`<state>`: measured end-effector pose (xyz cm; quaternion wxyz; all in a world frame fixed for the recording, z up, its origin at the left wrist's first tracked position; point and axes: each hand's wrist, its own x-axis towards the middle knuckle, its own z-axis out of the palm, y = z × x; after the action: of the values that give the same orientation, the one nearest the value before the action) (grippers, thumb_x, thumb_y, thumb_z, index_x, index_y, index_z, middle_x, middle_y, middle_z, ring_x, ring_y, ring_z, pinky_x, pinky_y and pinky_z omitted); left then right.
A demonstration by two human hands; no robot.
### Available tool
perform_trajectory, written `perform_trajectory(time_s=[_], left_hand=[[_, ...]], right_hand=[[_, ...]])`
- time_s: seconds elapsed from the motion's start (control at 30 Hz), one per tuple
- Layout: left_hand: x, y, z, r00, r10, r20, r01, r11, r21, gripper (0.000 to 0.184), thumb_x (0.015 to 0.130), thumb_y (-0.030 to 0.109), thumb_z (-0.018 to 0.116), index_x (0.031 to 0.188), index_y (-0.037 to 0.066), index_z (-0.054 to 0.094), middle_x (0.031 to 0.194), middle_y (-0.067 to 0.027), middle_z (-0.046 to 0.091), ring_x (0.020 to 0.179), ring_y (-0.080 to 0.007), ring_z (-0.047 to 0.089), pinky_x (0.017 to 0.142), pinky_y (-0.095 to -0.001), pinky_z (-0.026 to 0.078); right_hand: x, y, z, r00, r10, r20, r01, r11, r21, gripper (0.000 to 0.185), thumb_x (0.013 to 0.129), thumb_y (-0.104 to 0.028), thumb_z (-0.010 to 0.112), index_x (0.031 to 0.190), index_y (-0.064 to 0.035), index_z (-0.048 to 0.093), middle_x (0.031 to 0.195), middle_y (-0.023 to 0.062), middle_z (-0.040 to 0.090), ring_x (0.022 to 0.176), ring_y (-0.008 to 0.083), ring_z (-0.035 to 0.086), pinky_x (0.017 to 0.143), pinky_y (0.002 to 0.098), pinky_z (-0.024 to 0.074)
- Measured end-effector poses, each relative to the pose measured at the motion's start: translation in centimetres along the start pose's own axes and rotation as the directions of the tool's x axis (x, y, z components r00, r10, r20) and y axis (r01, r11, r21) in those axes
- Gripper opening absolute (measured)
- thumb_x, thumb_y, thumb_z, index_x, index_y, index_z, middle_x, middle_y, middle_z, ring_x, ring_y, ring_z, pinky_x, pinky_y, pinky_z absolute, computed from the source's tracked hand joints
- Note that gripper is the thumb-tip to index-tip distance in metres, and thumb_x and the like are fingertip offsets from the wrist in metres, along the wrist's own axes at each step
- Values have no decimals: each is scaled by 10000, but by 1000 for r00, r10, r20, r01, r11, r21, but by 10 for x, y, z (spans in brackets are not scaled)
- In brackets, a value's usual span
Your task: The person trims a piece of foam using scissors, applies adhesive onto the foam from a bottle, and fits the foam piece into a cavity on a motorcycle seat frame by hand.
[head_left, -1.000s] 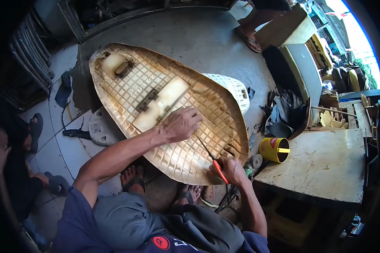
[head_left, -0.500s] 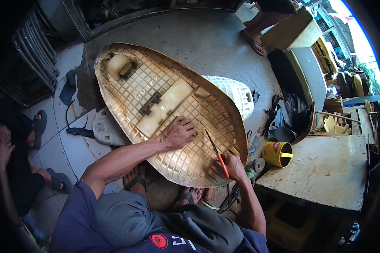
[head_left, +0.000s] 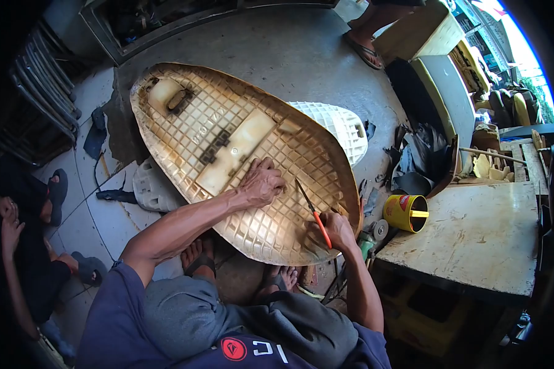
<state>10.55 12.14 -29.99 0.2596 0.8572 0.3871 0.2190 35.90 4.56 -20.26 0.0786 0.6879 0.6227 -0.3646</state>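
A large motorcycle seat base (head_left: 240,144), cream plastic with brown stains and a ribbed grid, lies underside up in front of me, above my knees. My left hand (head_left: 262,183) rests on its middle ribs with the fingers curled in; whatever the fingertips pinch is hidden. Near the base's lower right rim, my right hand (head_left: 337,232) is closed round a slim pointed tool (head_left: 318,220) with an orange handle and a dark shaft. The tip points up and left, a little to the right of my left hand.
White plastic seat bases (head_left: 335,126) lie beneath the big one. At right, a yellow can (head_left: 400,213) stands on a worn wooden bench (head_left: 468,240), with an angle grinder (head_left: 375,234) beside it. Black scraps (head_left: 421,160) lie beyond. Other people's feet (head_left: 364,48) show at top right and left.
The view has shifted slightly, so the seat base appears a little further left and up. Both hands keep nearly the same places on it, and the orange-handled tool stays in my right hand.
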Motion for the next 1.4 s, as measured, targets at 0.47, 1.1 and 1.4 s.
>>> perform_trajectory(time_s=[0.47, 1.1, 1.4], left_hand=[[-8, -7, -1, 979, 202, -13, -201, 976, 84, 168, 807, 264, 734, 890, 129, 676, 933, -5, 627, 1070, -239, 525, 954, -450, 346], [-12, -5, 6, 992, 60, -107, -65, 997, -39, 118, 814, 140, 714, 912, 75, 705, 894, -54, 664, 941, -246, 583, 951, -422, 376], [-14, -5, 6, 989, 61, -132, -76, 991, -108, 68, 811, 86, 699, 868, 64, 669, 860, -53, 643, 938, -246, 578, 932, -417, 377]], right_hand=[[-6, -5, 5, 999, -38, -2, 38, 999, 6, 476, 825, -465, 720, 867, 8, 691, 750, 231, 681, 783, 400, 694, 727, 467, 523], [-40, -37, 52, 935, -65, 349, -203, 708, 676, 594, 1008, -617, 405, 849, -66, 559, 656, 9, 521, 501, 126, 560, 485, 270, 448], [-24, -39, 38, 833, -161, 529, -425, 425, 799, 634, 995, -680, 336, 785, -94, 460, 636, 9, 432, 465, 117, 456, 412, 260, 381]])
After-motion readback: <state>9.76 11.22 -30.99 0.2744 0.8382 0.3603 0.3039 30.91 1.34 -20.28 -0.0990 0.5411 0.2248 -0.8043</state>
